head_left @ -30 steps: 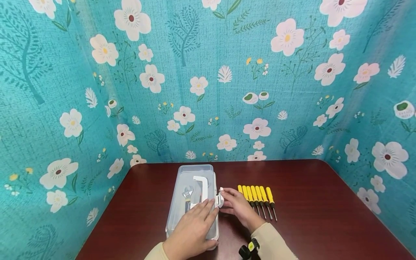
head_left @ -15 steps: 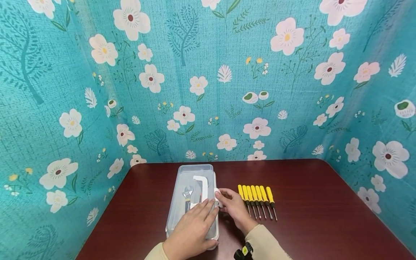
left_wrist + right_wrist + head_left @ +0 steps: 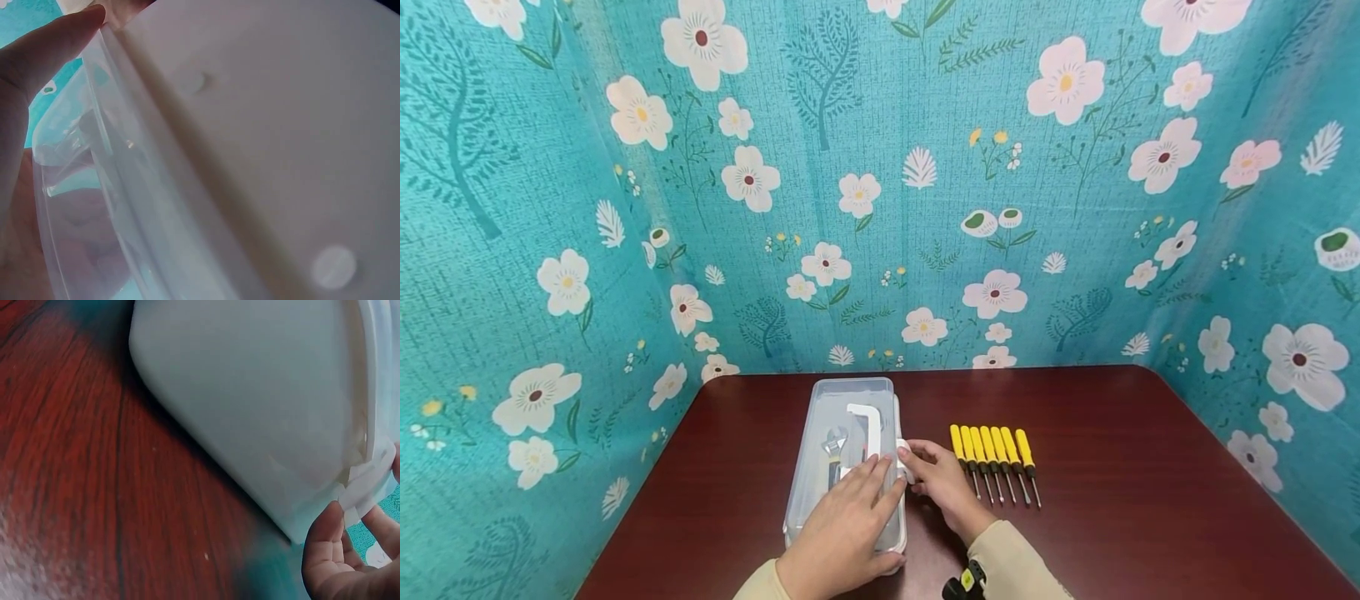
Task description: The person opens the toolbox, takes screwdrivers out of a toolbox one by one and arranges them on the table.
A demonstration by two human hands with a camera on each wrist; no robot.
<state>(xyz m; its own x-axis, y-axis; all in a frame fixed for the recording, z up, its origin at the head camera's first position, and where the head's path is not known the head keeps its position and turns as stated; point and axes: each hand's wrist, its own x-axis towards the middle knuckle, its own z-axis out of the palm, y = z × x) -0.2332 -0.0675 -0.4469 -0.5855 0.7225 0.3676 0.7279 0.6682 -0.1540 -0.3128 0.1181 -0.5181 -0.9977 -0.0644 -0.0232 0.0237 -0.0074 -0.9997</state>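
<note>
A plastic toolbox (image 3: 817,419) with a see-through lid stands lengthwise on the table. Its white handle (image 3: 874,429) lies on top, and an adjustable wrench (image 3: 833,446) shows through the lid. My left hand (image 3: 848,527) rests on the near part of the lid, fingers extended, covering part of the handle. At the box's right side my right hand (image 3: 946,490) pinches a white latch (image 3: 370,481) between thumb and fingers. In the right wrist view the latch lies up against the lid's rim. The right hand hides part of it in the head view.
Several screwdrivers (image 3: 1006,450) with yellow and black handles lie in a row right of the box, tips toward me, close behind my right hand. The dark red table (image 3: 1120,467) extends to both sides. A flowered teal curtain (image 3: 880,275) hangs around its back and sides.
The latch stuck out from the box's right side a second ago; now it sits close against it. My right hand has shifted slightly left with it, while my left hand has stayed put.
</note>
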